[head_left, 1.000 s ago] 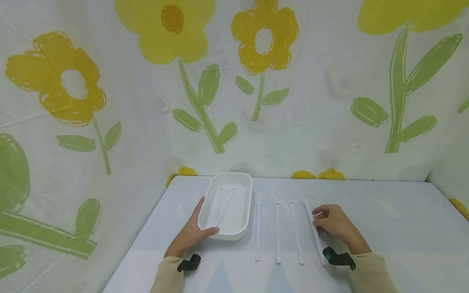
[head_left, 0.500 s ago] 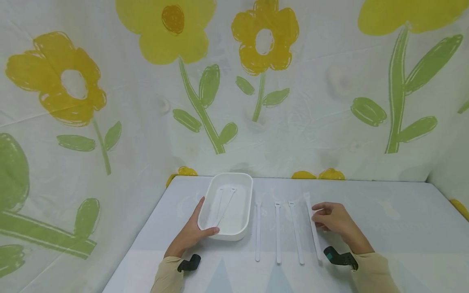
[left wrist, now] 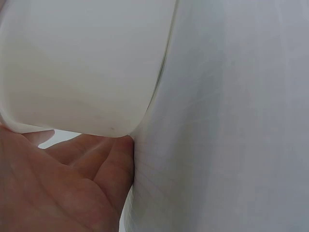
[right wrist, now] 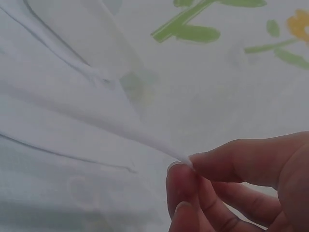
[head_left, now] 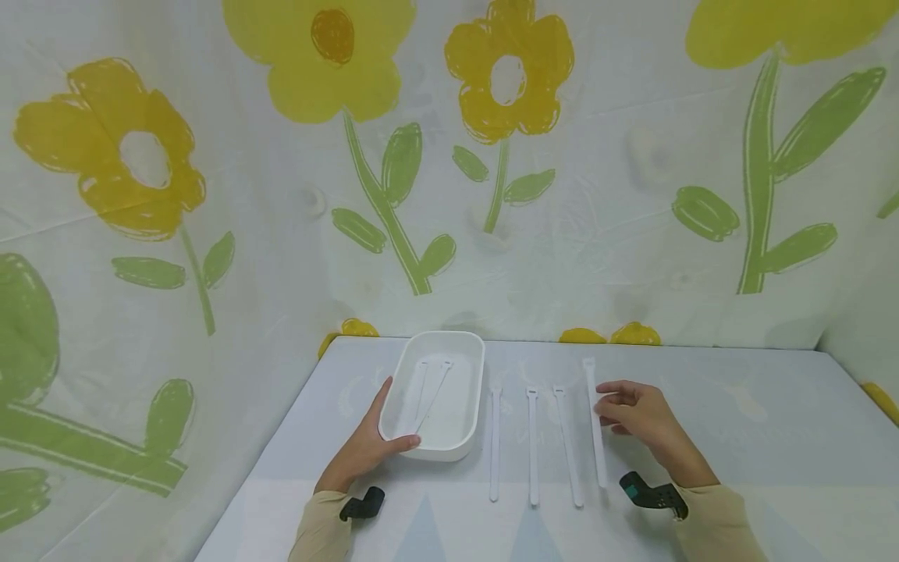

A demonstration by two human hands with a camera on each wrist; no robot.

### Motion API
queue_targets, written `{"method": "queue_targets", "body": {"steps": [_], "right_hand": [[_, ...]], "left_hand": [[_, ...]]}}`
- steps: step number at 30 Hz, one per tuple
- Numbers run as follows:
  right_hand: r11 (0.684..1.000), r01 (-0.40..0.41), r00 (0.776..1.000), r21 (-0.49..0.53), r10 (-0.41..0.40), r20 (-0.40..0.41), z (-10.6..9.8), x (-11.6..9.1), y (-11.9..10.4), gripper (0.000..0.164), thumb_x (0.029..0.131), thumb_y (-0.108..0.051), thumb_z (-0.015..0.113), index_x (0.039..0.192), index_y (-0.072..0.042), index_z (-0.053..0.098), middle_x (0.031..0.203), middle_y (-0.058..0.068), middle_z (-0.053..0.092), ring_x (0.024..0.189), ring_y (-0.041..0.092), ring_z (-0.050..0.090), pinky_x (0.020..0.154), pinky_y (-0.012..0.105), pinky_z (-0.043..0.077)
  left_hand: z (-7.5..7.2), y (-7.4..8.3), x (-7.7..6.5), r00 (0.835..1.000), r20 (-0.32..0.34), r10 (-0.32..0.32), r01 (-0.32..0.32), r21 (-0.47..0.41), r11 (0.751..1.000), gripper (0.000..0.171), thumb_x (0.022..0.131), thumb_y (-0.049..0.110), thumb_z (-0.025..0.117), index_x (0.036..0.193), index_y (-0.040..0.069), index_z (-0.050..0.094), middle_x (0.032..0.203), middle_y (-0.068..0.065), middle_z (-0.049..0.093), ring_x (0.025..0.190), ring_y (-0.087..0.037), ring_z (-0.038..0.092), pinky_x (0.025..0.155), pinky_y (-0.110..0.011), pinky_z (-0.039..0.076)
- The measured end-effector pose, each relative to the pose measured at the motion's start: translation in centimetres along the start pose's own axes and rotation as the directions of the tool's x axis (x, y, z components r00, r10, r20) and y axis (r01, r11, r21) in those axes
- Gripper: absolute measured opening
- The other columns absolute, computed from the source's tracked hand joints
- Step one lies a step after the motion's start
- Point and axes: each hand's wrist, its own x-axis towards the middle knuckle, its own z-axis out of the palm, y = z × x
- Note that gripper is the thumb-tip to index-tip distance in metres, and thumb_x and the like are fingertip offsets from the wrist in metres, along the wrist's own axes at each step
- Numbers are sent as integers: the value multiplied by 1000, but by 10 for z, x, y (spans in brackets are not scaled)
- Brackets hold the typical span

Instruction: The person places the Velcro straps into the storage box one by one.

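Note:
My left hand (head_left: 368, 449) holds the near left corner of a white tray (head_left: 481, 390), thumb on the near rim and fingers along the outer side. In the left wrist view the fingers lie against the wall of the tray (left wrist: 87, 63). Between thumb and fingertips, my right hand (head_left: 639, 410) pinches a white cable tie (head_left: 598, 453) with a wider head at its far end. The right wrist view shows the pinch on the edge of this cable tie (right wrist: 154, 141). Two thin cable ties (head_left: 433, 398) lie inside the tray.
Three more white cable ties lie lengthwise between tray and right hand: a left one (head_left: 495, 453), a middle one (head_left: 533, 453) and a right one (head_left: 570, 453). A flower-printed cloth (head_left: 597, 273) hangs behind the pale table (head_left: 772, 437) and along its left side.
My right hand has lifted the rightmost cable tie and shifted it slightly away from me and to the left, and the tie stands straighter. The left hand and tray stay put.

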Motion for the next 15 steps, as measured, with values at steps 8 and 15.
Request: {"method": "queue_targets", "body": {"steps": [8,15], "right_hand": [[999,-23,1000,41,23,-6,1,-1,-7,49,99,-24,68,140,1,57,121,23,71,90,17,74,83,34,63],[997,-7,1000,73,8,-6,2,-4,-13,51,100,-25,68,142,1,55,123,23,71,91,16,72,85,34,63]], "left_hand": [[-1,0,0,1000,-2,-4,4,-1,1000,126,77,36,90,168,26,3,176,-6,10,158,-38,22,123,-69,22],[-1,-1,1,1000,1,-4,4,1,1000,126,77,37,90,168,26,2,176,-6,10,158,-38,22,123,-69,22]]}}
